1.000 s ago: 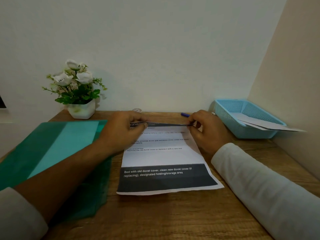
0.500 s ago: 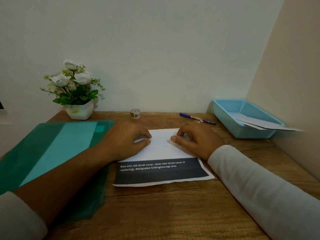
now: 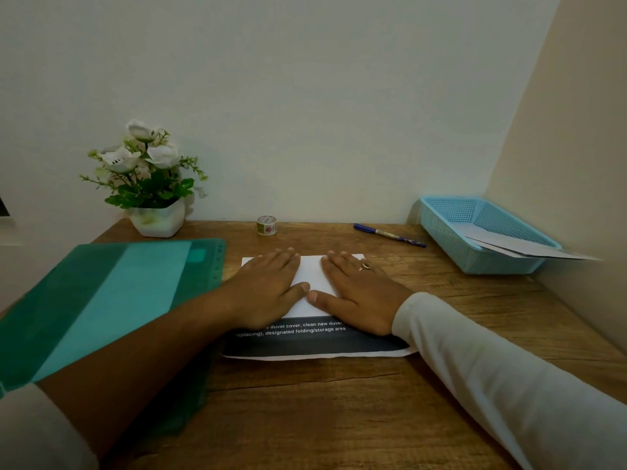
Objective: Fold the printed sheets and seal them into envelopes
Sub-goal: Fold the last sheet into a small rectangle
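Left hand [image 3: 268,289] and right hand [image 3: 353,293] both lay flat, fingers straight, palms pressing the folded white flap of the printed sheet [image 3: 314,278], thumbs nearly touching at center. Sheet's dark printed band showed just below the wrists. Green folder [image 3: 112,300] sat just left of left hand. Tape roll [image 3: 266,225] and pen [image 3: 389,235] lay beyond the fingertips. Blue basket [image 3: 451,232] holding envelopes [image 3: 519,247] sat well right of right hand.
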